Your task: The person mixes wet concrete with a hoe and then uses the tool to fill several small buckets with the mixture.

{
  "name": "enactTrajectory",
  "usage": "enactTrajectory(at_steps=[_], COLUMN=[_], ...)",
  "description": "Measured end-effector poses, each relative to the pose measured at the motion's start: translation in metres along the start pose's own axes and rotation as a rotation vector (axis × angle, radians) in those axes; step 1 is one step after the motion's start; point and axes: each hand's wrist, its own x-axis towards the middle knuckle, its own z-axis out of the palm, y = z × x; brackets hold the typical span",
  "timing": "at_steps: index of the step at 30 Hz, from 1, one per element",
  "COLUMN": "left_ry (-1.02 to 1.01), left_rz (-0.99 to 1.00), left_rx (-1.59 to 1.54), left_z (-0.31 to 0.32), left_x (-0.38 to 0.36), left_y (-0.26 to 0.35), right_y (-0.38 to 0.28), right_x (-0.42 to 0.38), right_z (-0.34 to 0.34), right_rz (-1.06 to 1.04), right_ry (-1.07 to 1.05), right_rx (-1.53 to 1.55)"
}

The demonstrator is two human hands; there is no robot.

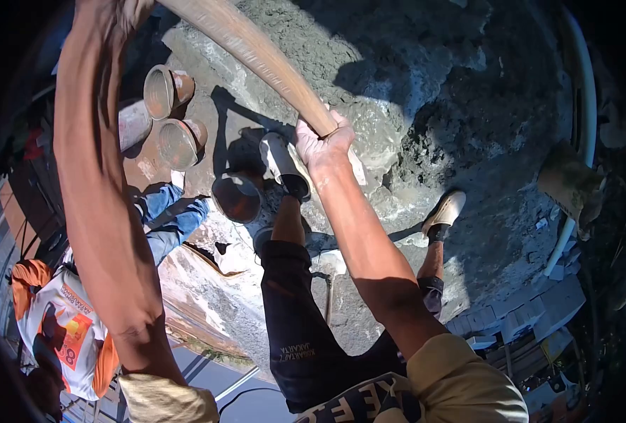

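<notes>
A long, curved wooden handle (256,53) crosses the upper middle of the view. My right hand (325,141) is wrapped round its lower end. At the top left edge my left hand (126,13) is partly cut off by the frame, close to the handle's upper part; its fingers are hidden. The far end of the tool is out of view. Beneath the handle lies wet grey mortar (292,35), spread over the ground.
Several buckets, including one upright (237,199) and one tilted (159,92), stand at the left. A co-worker in a white and orange shirt (73,331) is at lower left. Grey blocks (538,310) and a pale pipe (586,92) lie at the right.
</notes>
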Motion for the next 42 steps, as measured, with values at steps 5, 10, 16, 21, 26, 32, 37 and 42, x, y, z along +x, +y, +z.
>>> enactTrajectory(at_steps=[5, 10, 16, 21, 26, 32, 37, 42], left_ry=[-0.046, 0.126, 0.500, 0.190, -0.031, 0.434, 0.449, 0.458], left_rz=[0.115, -0.005, -0.013, -0.414, -0.603, -0.729, -0.799, -0.860], left_rx=[-0.010, -0.184, 0.048, 0.595, 0.620, 0.329, 0.216, 0.318], left_z=[-0.023, -0.059, -0.126, -0.088, 0.027, 0.107, 0.115, 0.151], left_x=[0.007, -0.069, -0.266, -0.345, -0.327, -0.422, -0.552, -0.584], left_y=[0.058, 0.012, -0.067, -0.128, -0.228, -0.353, -0.388, -0.409], right_y=[0.026, -0.039, -0.094, -0.090, -0.084, -0.130, -0.196, -0.212], right_x=[-0.038, -0.042, -0.056, -0.028, 0.025, 0.076, 0.041, -0.020], right_z=[0.035, -0.008, 0.005, 0.085, 0.134, 0.004, -0.100, -0.063], right_rz=[0.023, 0.211, -0.064, -0.274, -0.467, -0.465, -0.486, -0.504], right_ry=[-0.038, 0.218, 0.082, -0.186, -0.441, -0.383, -0.124, -0.181], right_rx=[-0.190, -0.137, -0.685, -1.169, -1.749, -2.327, -2.181, -2.182])
